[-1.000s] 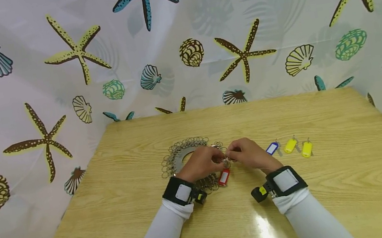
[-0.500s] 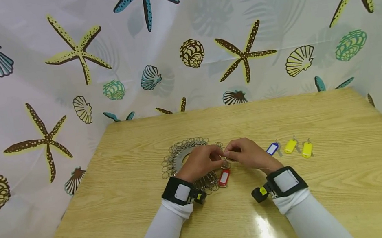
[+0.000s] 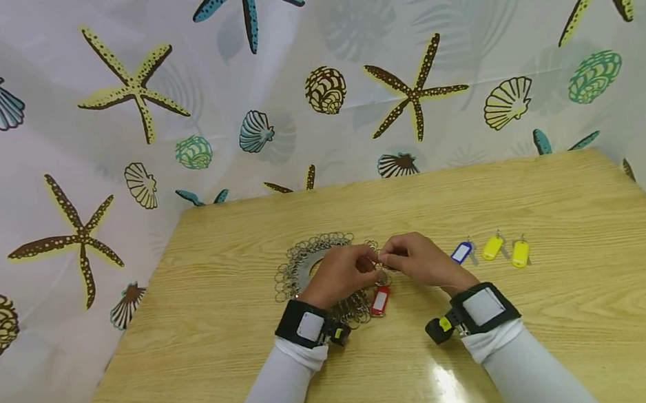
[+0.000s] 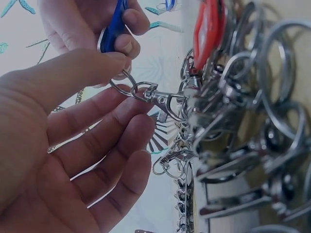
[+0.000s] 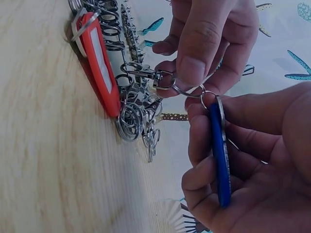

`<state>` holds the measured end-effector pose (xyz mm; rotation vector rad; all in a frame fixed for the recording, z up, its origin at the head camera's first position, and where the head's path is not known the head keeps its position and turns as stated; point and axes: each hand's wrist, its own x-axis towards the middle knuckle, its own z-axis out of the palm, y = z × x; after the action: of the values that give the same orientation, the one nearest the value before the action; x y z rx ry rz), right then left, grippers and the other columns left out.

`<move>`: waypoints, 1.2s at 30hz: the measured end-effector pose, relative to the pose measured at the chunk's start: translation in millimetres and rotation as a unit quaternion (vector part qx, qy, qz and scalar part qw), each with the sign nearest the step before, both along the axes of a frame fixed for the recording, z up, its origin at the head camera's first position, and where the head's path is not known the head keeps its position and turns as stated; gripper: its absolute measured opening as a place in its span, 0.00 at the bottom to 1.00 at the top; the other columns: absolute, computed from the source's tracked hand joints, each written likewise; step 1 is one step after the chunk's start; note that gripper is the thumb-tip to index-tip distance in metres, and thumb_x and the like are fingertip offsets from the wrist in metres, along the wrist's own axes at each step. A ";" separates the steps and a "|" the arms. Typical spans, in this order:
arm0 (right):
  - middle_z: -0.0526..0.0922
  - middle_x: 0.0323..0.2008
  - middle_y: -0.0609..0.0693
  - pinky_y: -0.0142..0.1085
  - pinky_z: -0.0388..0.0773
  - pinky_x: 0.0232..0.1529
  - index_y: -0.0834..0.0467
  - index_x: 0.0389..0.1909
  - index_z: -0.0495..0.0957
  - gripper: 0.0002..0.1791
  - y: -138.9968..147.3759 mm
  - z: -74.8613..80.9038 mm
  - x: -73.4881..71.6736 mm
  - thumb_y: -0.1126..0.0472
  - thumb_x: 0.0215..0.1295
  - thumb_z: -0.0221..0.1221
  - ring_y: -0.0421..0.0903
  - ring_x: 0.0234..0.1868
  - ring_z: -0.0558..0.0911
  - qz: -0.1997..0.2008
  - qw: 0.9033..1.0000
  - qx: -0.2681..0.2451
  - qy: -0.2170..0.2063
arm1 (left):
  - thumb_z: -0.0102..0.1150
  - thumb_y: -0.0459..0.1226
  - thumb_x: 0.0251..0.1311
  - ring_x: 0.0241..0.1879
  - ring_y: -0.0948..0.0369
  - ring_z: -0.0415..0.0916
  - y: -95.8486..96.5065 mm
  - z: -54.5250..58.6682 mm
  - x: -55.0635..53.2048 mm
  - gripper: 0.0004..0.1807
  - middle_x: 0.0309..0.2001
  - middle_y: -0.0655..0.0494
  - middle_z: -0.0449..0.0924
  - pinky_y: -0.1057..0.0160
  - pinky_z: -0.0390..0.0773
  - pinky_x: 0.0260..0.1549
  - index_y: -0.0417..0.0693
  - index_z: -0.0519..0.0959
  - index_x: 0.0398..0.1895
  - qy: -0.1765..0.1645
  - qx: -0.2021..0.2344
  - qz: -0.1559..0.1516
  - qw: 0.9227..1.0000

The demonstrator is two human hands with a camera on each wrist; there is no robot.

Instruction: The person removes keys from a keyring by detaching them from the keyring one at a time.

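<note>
My left hand pinches a steel split ring between thumb and forefinger. That ring hangs from a swivel snap hook, which is clipped to the flat metal ring plate under and left of the hand. Facing it, my right hand holds a blue key tag with thumb and fingers. The tag's small wire ring meets the split ring at the left fingertips; whether they are linked I cannot tell. A red key tag lies beside the clustered hooks, below the left hand in the head view.
Several snap hooks with split rings crowd around the plate's edge. To the right lie another blue key tag and two yellow key tags. A patterned sheet stands behind the wooden table.
My right hand has shifted slightly left, bringing its fingertips closer to the left ones. The left hand stays nearly still, and the tags on the table lie as before.
</note>
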<state>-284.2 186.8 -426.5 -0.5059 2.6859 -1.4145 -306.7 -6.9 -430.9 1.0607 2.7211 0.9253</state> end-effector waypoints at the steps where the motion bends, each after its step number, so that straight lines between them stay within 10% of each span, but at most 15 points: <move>1: 0.79 0.31 0.51 0.37 0.70 0.32 0.64 0.38 0.82 0.09 -0.1 -0.1 0.0 0.62 0.70 0.56 0.45 0.30 0.72 -0.002 1.000 0.001 0.002 | 0.65 0.37 0.60 0.33 0.63 0.79 0.0 -0.6 -0.2 0.12 0.34 0.56 0.83 0.67 0.77 0.33 0.44 0.82 0.45 0.000 0.002 0.001 1.000; 36: 0.80 0.35 0.52 0.39 0.72 0.36 0.63 0.40 0.81 0.10 -3.1 -2.9 -1.6 0.61 0.72 0.54 0.46 0.34 0.75 0.004 1.000 -0.007 -0.007 | 0.66 0.36 0.59 0.30 0.67 0.76 -3.4 -1.1 -1.8 0.09 0.29 0.60 0.79 0.68 0.76 0.31 0.45 0.77 0.39 0.033 0.013 -0.005 0.999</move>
<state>-285.8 183.7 -429.4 -0.5061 2.6614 -1.4299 -308.5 -10.3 -432.0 1.1271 2.7615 0.9427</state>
